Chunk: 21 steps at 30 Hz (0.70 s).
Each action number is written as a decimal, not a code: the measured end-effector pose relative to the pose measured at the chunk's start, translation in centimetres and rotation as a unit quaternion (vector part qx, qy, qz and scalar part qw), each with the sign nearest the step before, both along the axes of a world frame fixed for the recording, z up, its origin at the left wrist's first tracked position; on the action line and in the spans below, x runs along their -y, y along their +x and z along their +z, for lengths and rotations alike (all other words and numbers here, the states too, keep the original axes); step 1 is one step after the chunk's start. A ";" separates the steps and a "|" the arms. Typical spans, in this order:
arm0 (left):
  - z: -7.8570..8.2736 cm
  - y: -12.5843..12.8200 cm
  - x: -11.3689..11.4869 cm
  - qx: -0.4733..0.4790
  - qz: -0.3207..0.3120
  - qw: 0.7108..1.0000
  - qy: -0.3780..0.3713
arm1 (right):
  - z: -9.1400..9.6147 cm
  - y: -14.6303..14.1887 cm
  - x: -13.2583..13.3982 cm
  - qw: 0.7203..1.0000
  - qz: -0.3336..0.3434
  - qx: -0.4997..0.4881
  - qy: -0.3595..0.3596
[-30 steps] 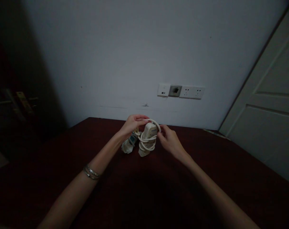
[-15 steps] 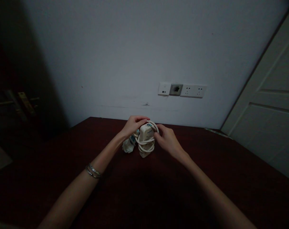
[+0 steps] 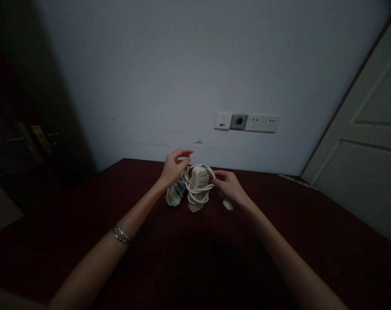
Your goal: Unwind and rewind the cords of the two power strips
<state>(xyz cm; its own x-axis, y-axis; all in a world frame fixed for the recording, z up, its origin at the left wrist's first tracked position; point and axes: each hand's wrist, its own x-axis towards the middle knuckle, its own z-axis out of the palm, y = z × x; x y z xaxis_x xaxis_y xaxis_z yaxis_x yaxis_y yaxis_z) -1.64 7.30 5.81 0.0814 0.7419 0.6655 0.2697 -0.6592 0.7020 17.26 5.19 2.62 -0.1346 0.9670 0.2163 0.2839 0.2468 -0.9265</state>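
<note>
A white power strip [image 3: 200,175] stands tilted on the dark red table, with its own white cord [image 3: 198,189] looped round it. My right hand [image 3: 229,185] pinches the cord on the strip's right side. Below that hand hangs or lies a small white piece [image 3: 228,204], perhaps the plug; it is blurred. My left hand [image 3: 175,167] is held up at the left of the strip, thumb and fingers apart, with nothing visible between them. Under it lies a second bundle, a whitish power strip [image 3: 174,196] wound with cord, partly hidden.
The dark red table [image 3: 195,258] reaches back to a pale wall [image 3: 169,86]. A row of wall sockets [image 3: 262,123] is set in the wall behind. A white panelled door [image 3: 372,142] stands at the right, and a dark door with a brass handle [image 3: 42,140] at the left.
My left hand has let go of the cord's top and moved left. The right hand has shifted slightly right with the cord, and the small white piece now shows beneath it.
</note>
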 end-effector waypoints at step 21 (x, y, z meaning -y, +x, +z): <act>3.0 2.7 1.1 -0.600 -0.136 0.766 0.185 | -0.2 0.7 3.0 0.914 -0.126 0.356 0.152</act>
